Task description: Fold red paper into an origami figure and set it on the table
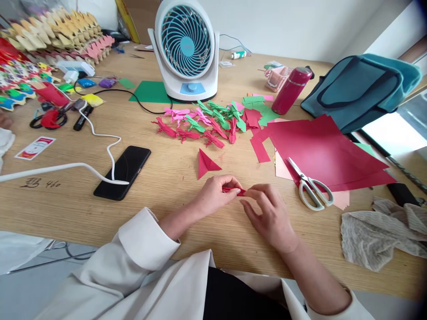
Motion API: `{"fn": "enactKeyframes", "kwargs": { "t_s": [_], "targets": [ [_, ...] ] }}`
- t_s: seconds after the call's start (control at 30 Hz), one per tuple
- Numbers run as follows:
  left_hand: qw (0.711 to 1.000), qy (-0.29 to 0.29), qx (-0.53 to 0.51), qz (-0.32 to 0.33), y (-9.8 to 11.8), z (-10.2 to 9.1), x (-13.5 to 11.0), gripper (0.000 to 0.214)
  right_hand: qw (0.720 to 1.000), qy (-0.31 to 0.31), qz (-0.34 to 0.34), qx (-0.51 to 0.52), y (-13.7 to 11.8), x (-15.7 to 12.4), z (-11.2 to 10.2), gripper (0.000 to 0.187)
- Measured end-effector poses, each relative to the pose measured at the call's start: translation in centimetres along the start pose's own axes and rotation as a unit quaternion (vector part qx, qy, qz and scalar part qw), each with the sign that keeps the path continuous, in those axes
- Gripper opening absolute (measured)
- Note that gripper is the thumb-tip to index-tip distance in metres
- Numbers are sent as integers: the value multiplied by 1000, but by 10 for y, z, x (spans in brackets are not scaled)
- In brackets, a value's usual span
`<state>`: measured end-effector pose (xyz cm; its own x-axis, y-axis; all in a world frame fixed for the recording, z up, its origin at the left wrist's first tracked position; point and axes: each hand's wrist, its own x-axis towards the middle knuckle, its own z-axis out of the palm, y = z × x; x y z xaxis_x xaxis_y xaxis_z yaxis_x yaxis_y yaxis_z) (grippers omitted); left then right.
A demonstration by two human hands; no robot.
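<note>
A small folded piece of red paper (237, 191) lies low over the wooden table (173, 178), pinched from both sides. My left hand (216, 193) grips its left end with closed fingers. My right hand (268, 215) pinches its right end with thumb and fingertips. Just beyond the hands rests a folded red paper triangle (206, 164). Farther back sits a pile of folded red, pink and green paper figures (203, 122). Red paper sheets (320, 151) lie to the right with white-handled scissors (310, 184) on them.
A black phone (122, 172) with a white cable (100, 138) lies at left. A desk fan (187, 49) stands at the back, a red bottle (291, 90) and teal bag (360, 89) at right. A grey cloth (380, 231) lies near the right edge. Paper crafts (50, 35) crowd the far left.
</note>
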<state>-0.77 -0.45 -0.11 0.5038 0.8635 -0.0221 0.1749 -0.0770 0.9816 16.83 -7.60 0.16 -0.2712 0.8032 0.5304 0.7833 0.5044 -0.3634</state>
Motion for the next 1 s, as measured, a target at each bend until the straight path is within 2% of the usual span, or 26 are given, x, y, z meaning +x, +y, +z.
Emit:
{"fn": "enactKeyframes", "kwargs": {
  "t_s": [0.13, 0.3, 0.53, 0.73, 0.9, 1.0],
  "targets": [
    [999, -6, -21, -31, -3, 6, -2, 4, 991, -51, -72, -103, -2, -1, 1, 12],
    [994, -55, 83, -33, 1, 6, -7, 6, 983, -101, -109, -113, 2, -10, -1, 9],
    [960, -91, 239, 111, 5, -1, -20, 20, 990, -127, -45, -51, 1, -19, -2, 15],
    [922, -60, 332, 191, -1, -15, -42, 22, 990, -137, -16, -9, 1, -20, -2, 19],
    [873, -107, 401, 255, -1, -16, -36, 21, 989, -146, -11, 22, 3, -20, -3, 17],
    [847, -132, 436, 273, -2, -14, -29, 23, 986, -162, -10, 46, 5, -21, -6, 16]
  ]
}}
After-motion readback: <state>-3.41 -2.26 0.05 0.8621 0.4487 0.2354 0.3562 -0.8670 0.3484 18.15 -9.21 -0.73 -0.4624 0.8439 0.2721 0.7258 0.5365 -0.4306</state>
